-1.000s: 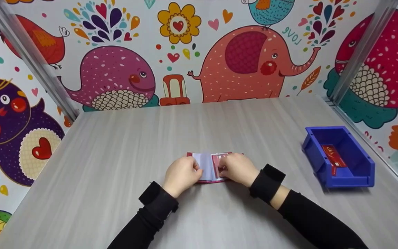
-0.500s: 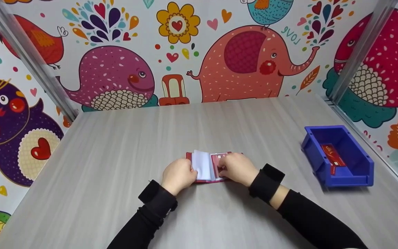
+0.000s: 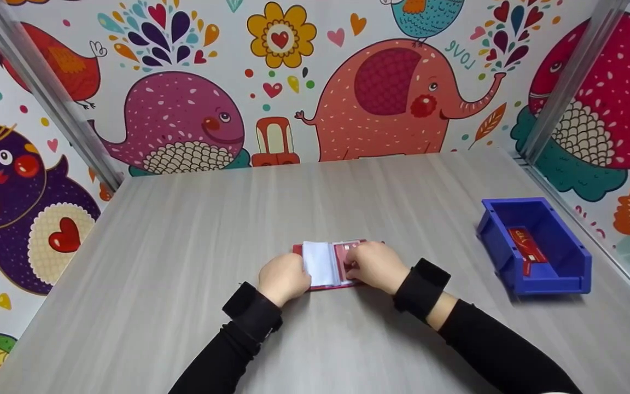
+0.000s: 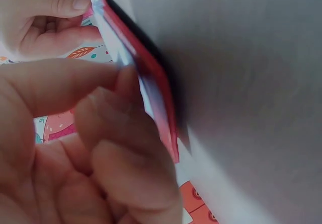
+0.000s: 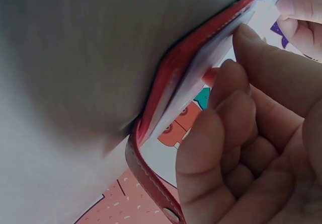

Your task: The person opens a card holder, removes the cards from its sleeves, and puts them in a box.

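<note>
A red card holder [image 3: 323, 288] lies spread on the table, its clear plastic sleeves [image 3: 319, 265] facing up. My left hand [image 3: 283, 278] grips its left side, with thumb and finger at the sleeve edge in the left wrist view. On the right half a red card [image 3: 340, 256] shows in or under a sleeve. My right hand [image 3: 378, 265] pinches that side with curled fingers, covering part of the card. The right wrist view shows the thumb against the sleeves and a red strap [image 5: 151, 178] with a snap hanging from the cover.
A blue plastic bin [image 3: 553, 285] stands at the right of the wood-grain table [image 3: 184, 235], with red VIP cards [image 3: 527, 249] inside. Walls with cartoon animals [image 3: 184, 120] enclose the back and sides, joined by metal corner posts [image 3: 63, 93].
My left hand has drawn a sleeve over to the left, so the sleeves now lie flat on the left cover. My right hand has stayed in place.
</note>
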`<action>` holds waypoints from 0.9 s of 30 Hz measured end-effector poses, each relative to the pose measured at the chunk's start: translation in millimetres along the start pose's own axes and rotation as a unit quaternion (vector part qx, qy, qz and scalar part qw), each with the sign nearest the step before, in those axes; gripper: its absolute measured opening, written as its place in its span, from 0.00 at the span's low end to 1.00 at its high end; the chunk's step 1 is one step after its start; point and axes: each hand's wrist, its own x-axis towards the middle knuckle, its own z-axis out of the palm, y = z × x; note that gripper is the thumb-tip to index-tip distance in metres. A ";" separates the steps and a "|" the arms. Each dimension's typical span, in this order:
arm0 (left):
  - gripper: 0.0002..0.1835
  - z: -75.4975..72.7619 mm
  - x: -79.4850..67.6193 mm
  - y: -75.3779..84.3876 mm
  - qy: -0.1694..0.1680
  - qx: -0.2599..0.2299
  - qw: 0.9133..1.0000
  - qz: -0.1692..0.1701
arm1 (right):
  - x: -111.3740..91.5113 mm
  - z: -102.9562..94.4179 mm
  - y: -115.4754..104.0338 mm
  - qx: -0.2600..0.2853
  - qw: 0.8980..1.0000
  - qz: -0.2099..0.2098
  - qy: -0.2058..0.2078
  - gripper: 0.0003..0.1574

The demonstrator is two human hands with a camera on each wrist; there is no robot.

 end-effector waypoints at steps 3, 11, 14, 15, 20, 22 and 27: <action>0.13 0.4 0.7 -0.2 -0.004 0.004 1.000 -0.004 | 0.4 -0.1 -0.6 0.000 1.000 0.000 -0.001 0.09; 0.11 -0.6 2.1 2.3 -0.019 0.015 1.000 -0.020 | 0.2 -0.7 -1.4 0.003 1.000 0.004 -0.003 0.09; 0.10 -0.6 3.2 3.0 -0.023 0.024 0.999 -0.025 | 0.0 -0.7 -1.5 0.006 1.000 0.003 -0.001 0.09; 0.09 -0.8 3.4 3.5 -0.023 0.027 0.999 -0.025 | 0.0 -0.7 -1.4 0.006 1.000 0.003 -0.001 0.09; 0.05 -0.5 4.7 5.4 -0.026 0.040 0.999 -0.022 | 0.0 -0.7 -1.5 0.006 1.000 0.004 -0.001 0.09; 0.05 -0.7 5.2 6.2 -0.028 0.042 0.998 -0.022 | 0.2 -1.0 -1.5 0.005 1.000 0.005 -0.002 0.10; 0.04 -1.7 5.6 7.5 -0.032 0.048 0.998 -0.022 | 0.4 -1.3 -1.6 0.004 1.000 0.008 -0.005 0.10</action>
